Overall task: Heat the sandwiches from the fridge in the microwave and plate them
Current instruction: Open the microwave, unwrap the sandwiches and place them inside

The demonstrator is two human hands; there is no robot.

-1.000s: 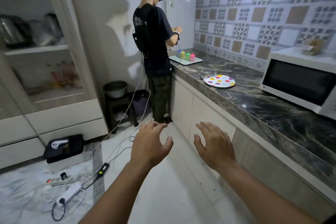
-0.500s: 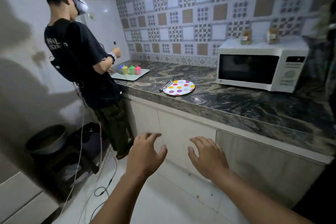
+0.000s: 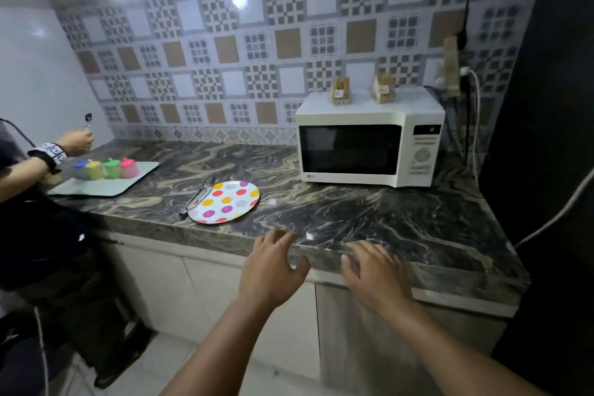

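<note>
A white microwave [image 3: 369,145] stands shut at the back right of the dark marble counter [image 3: 369,219]. On its top sit two wrapped sandwiches, one on the left [image 3: 340,91] and one on the right [image 3: 383,88]. A white plate with coloured dots [image 3: 224,201] lies on the counter left of the microwave, with metal tongs [image 3: 196,195] resting on its left rim. My left hand [image 3: 273,267] and my right hand [image 3: 374,273] hover empty at the counter's front edge, fingers spread and relaxed.
Another person's arm [image 3: 41,161] reaches over a pale tray [image 3: 106,183] with several coloured cups [image 3: 106,168] at the far left. A dark tall surface, likely the fridge [image 3: 553,138], stands at the right. Cables [image 3: 475,125] hang behind the microwave.
The view has swung right from the floor and the other person to face the counter and microwave. Both my hands stayed empty and moved up to the counter edge.
</note>
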